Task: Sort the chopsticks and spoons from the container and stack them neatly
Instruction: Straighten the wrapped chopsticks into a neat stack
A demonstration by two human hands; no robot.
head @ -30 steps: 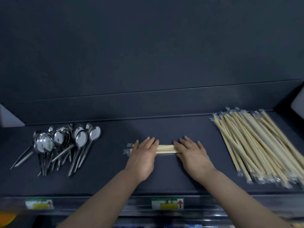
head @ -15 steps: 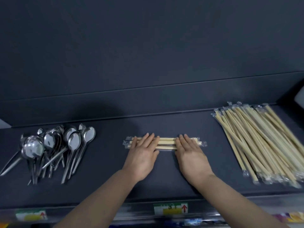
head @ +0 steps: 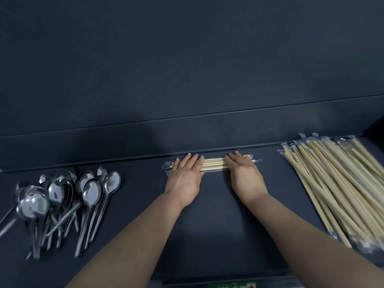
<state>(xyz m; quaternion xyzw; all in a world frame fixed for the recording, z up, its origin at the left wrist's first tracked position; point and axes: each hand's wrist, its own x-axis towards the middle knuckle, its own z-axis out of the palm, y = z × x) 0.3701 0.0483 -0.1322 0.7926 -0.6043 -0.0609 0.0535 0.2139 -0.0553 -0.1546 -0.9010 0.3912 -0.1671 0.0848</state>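
Spoons (head: 62,204) of shiny metal lie in a loose heap toward the left edge of the dark surface (head: 212,225), bowls pointing to the back edge and handles fanning toward the front, several crossing one another.

Right of them, near the middle of the surface and close to its back edge, the person's left hand (head: 185,179) lies palm down, fingers straight and held together, flat across the left part of a small bundle of wrapped chopsticks (head: 213,164). The bundle lies crosswise, parallel to the back edge, its clear wrapper ends poking out past the hand on the left. A short stretch of pale wood shows between the two hands.

On the bundle's right part the right hand (head: 245,175) rests the same way, fingers straight and side by side, pressing down rather than grasping.

Well apart, by the right edge, a large pile of wrapped chopsticks (head: 336,190) lies slanted, running from the back edge toward the front right corner.
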